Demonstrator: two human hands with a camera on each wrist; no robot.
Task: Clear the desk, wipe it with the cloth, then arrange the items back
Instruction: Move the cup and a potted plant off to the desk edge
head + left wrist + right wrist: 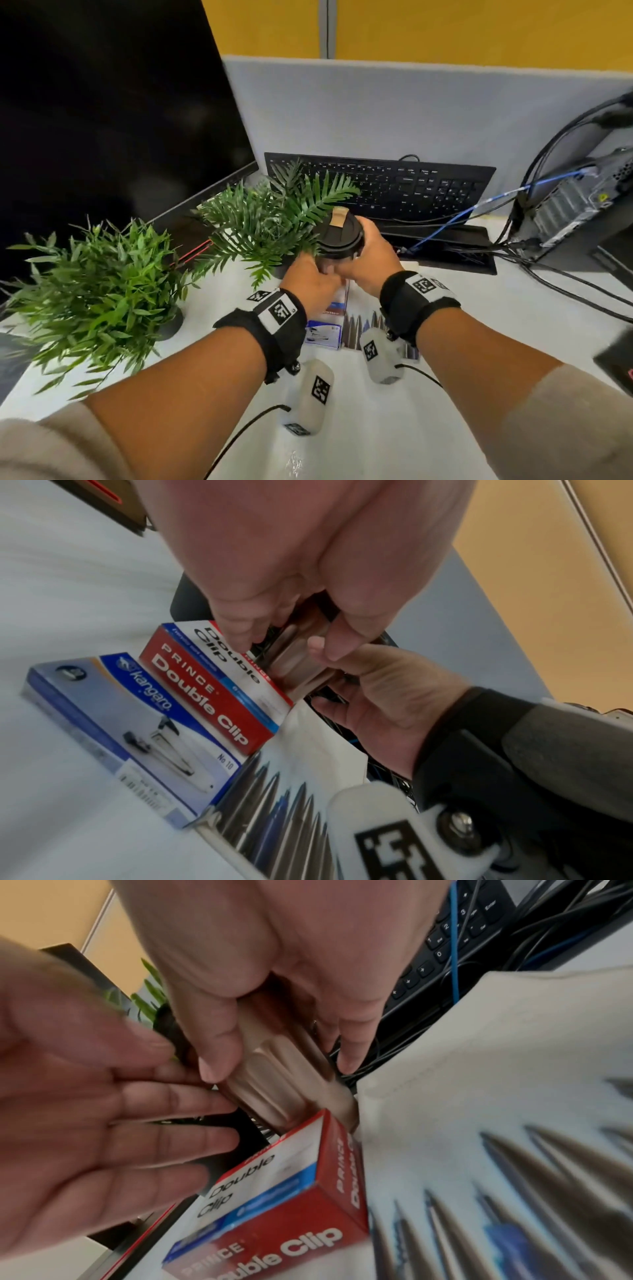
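Right hand [368, 255] grips the cup [339, 236]; left hand [311, 279], fingers straight, just beside it.

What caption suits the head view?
Right hand grips a black-lidded tumbler, left hand touching it, beside a potted fern.
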